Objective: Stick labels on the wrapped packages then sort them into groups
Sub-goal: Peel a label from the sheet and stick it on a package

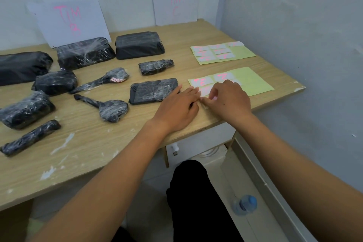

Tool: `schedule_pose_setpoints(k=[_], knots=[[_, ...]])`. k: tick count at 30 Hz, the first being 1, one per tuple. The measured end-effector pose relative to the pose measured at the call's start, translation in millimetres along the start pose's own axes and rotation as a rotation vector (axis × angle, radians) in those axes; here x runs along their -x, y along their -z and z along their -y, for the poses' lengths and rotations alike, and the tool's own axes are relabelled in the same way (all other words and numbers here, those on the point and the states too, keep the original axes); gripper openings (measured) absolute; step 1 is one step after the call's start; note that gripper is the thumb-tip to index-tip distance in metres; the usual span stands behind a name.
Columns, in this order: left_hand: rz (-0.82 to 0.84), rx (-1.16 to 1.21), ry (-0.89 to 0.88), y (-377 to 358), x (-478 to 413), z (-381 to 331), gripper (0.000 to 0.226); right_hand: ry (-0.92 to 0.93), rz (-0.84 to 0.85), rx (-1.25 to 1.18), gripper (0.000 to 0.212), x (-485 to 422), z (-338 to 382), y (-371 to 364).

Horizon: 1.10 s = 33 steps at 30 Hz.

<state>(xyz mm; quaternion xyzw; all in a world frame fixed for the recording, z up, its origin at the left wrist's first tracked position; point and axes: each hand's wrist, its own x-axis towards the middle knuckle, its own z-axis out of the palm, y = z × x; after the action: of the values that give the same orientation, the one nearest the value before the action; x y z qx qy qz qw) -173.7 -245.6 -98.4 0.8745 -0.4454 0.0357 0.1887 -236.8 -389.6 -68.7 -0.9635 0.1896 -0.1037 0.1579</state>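
The flat package [154,93] lies just left: left hand [176,108] nearer, fingers straight on the sheet [253,82]; right hand [227,98] pinching a label [213,98].

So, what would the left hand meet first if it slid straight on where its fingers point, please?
The left hand would probably meet the near label sheet first, close ahead, beside the right hand, which pinches a label.

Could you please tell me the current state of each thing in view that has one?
left hand: open, flat, fingertips on near label sheet.
right hand: curled, pinching a label.
near label sheet: flat on table, partly bare.
far label sheet: flat, partly bare.
flat package: wrapped, no label visible.
water bottle: capped, on floor.
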Motion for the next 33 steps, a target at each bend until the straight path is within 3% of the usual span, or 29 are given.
schedule_pose_setpoints(k=[9, 16, 23, 29, 33], knots=[[-0.030, 0.063, 0.016, 0, 0, 1, 0.044, -0.001, -0.010, 0.154, 0.028, -6, 13, -2], [-0.040, 0.076, 0.007, -1, 0, 2, 0.044, -0.117, 0.102, -0.009, 0.018, -13, 14, 3], [-0.051, 0.071, -0.001, -1, 1, 1, 0.043, -0.065, 0.044, 0.126, 0.028, -12, 18, 2], [-0.048, 0.072, 0.016, -3, -1, 2, 0.040, -0.163, 0.168, -0.241, 0.027, -13, 7, 17], [-0.028, 0.063, 0.023, -2, -2, 1, 0.042, -0.154, 0.175, -0.358, 0.026, -8, -7, 25]])
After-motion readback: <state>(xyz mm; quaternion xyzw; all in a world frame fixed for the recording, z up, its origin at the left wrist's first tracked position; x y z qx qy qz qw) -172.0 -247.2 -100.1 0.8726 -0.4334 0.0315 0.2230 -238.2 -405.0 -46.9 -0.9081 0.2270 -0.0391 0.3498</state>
